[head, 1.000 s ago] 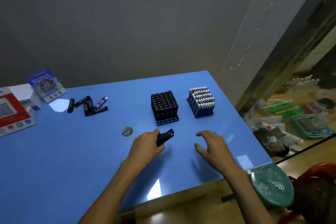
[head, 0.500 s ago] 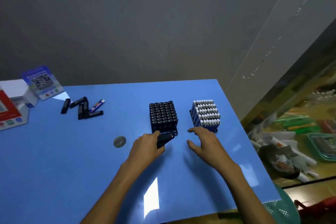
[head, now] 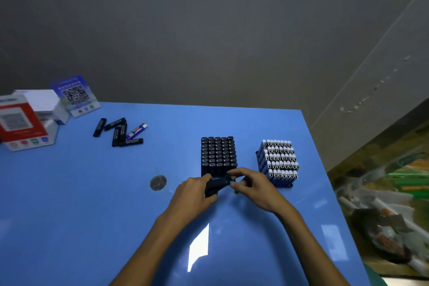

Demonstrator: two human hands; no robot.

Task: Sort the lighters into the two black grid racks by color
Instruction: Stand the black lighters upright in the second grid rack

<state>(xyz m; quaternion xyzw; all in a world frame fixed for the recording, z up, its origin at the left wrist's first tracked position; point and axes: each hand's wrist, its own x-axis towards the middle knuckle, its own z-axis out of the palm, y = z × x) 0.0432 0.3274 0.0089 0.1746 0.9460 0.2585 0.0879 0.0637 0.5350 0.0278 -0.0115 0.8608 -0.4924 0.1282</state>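
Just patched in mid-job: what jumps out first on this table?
Both hands meet at centre: the left hand grips black lighters while the right hand pinches their tip. Just behind stand a rack of black lighters and, to its right, a white-capped blue rack. Loose lighters lie far left.

Glossy smooth blue table [head: 92,216]; lighters [head: 218,153] probably plastic.

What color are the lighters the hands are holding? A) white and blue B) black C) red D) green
B: the left hand and the right hand both grip a small bunch of black lighters just in front of the rack of black lighters.
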